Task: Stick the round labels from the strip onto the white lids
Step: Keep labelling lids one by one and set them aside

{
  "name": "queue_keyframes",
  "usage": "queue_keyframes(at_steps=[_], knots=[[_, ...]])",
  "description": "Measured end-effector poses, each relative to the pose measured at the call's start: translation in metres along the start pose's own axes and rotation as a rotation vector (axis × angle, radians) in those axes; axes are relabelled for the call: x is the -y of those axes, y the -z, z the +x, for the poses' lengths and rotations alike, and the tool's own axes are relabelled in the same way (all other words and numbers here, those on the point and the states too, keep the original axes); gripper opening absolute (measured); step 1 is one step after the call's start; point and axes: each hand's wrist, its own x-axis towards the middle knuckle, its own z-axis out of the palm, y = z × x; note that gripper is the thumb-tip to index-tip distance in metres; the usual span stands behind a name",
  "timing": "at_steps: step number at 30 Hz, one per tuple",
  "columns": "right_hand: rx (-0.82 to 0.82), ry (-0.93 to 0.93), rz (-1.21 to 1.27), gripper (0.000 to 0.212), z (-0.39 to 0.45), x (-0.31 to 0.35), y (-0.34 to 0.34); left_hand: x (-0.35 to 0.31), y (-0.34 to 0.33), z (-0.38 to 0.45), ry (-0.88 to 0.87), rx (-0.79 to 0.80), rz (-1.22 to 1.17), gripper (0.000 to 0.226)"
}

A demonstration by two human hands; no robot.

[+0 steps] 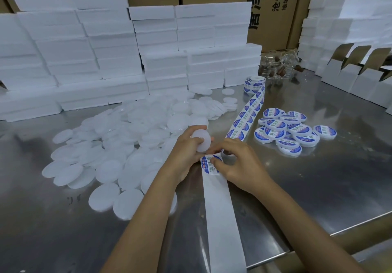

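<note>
Head view, round blue-white label (210, 165) on strip (220, 207), plain white lid (201, 140)

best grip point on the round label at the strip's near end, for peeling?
Pinch the round label at its right edge, coming in from the right where the right hand sits. Likely easiest: it lies flat on the backing strip, so fingers need an edge to lift.

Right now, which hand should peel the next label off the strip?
Right. The right hand already pinches the round label on the strip; the left hand is busy holding a white lid.
</note>
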Motion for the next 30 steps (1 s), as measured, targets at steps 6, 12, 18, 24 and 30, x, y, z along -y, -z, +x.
queue_keyframes(at_steps=[6,12,18,24,30], knots=[[0.037,-0.086,-0.008,0.010,-0.003,-0.006,-0.003,0.001,0.000,0.002,-0.023,-0.018,-0.004,0.039],[-0.053,0.004,-0.032,0.010,-0.002,0.000,-0.001,0.001,-0.005,0.001,-0.008,0.004,0.216,0.040],[-0.189,-0.233,0.689,0.007,0.004,0.006,0.011,0.002,-0.005,0.004,-0.035,-0.015,0.283,0.038],[-0.212,-0.353,0.859,0.014,0.021,0.009,0.015,0.002,0.000,0.003,0.073,0.111,-0.229,0.037],[-0.014,-0.405,0.599,0.018,0.060,0.013,0.012,-0.008,-0.003,-0.001,0.113,0.105,-0.660,0.036]])
